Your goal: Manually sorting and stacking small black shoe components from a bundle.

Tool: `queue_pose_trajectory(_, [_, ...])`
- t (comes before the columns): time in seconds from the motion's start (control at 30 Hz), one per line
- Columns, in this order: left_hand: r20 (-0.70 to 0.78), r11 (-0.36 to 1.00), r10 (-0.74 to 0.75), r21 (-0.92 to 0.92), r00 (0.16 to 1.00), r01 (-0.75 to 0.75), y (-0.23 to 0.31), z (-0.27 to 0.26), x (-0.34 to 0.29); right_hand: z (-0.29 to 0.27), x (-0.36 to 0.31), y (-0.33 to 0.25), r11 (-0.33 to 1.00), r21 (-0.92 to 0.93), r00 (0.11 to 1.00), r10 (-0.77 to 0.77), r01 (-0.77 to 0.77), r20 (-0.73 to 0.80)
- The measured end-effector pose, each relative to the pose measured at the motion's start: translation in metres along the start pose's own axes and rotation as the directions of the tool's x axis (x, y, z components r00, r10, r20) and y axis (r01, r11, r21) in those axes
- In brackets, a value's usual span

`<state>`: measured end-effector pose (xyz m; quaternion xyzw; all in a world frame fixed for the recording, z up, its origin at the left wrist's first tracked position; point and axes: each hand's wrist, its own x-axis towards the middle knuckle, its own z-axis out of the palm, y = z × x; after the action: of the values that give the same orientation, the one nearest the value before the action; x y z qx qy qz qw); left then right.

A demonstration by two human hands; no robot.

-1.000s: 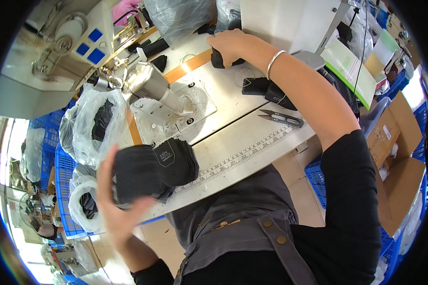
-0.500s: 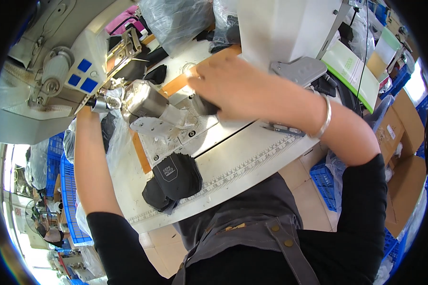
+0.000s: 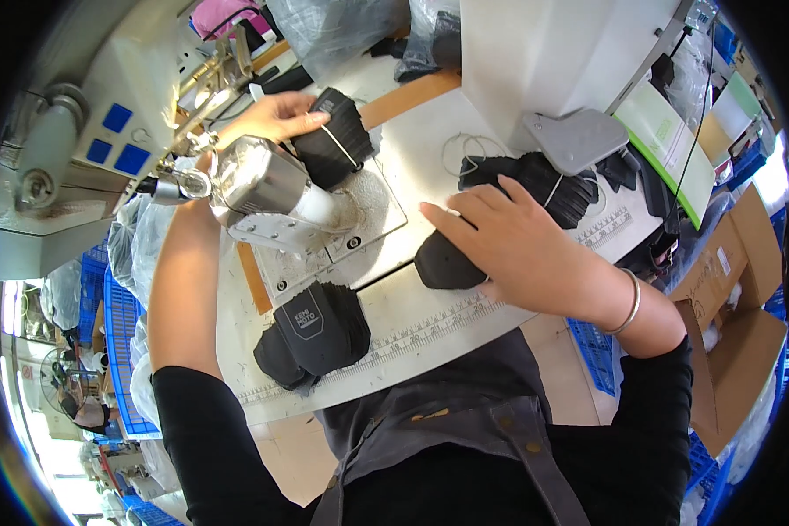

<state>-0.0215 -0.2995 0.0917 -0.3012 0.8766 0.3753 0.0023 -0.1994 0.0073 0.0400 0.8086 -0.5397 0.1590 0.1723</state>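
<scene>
Beyond the sewing machine's metal arm [image 3: 267,188], my left hand [image 3: 276,118] grips a bundle of black fabric pieces [image 3: 331,145]. A thin pale band goes round that bundle, and my thumb presses its near face. My right hand [image 3: 522,245] is curled over a stack of dark rounded pieces [image 3: 445,263] right of the machine; its palm hides part of them. Just past those fingers lies another black bundle [image 3: 530,180] with a pale band. A fanned stack of black pieces [image 3: 320,329] with a light outlined print rests near the table's front edge.
The white table [image 3: 416,337] carries a ruler strip [image 3: 421,329] along its front. A tall pale machine housing [image 3: 535,70] stands behind, with a grey plate [image 3: 577,140] and green-edged booklet [image 3: 666,145] beside it. Blue crates [image 3: 123,351] and a cardboard box [image 3: 732,351] flank the table.
My right hand has moved right and nearer, away from the machine's arm. My left hand has come out from behind the machine with a banded bundle, and black bundles now show at right.
</scene>
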Motion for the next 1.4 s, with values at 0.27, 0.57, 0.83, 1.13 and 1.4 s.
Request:
queue_pose_trajectory(0.27, [-0.75,0.939,0.251,0.035,0.612,-0.342,-0.047,-0.045,-0.138,0.001,-0.004,-0.003,0.976,0.218,0.997,-0.002,0.02,-0.083])
queue_pose_trajectory(0.57, [-0.633,0.831,0.539,0.291,0.556,-0.474,0.079,0.176,-0.244,0.026,-0.02,-0.045,1.0,-0.002,0.804,0.006,-0.009,-0.595])
queue_pose_trajectory(0.83, [-0.467,0.934,0.322,0.016,0.824,-0.356,0.098,0.225,-0.165,0.033,-0.062,-0.062,0.998,0.065,0.915,0.03,-0.004,-0.403])
queue_pose_trajectory(1.13, [-0.56,0.956,0.285,0.104,0.778,-0.276,0.074,0.246,-0.156,0.016,-0.066,-0.044,0.659,0.744,0.929,0.333,-0.106,-0.162])
queue_pose_trajectory(1.4, [-0.465,0.925,0.278,0.366,0.84,-0.103,0.097,0.24,-0.153,0.023,-0.057,-0.064,0.256,0.921,0.924,0.323,-0.292,0.203])
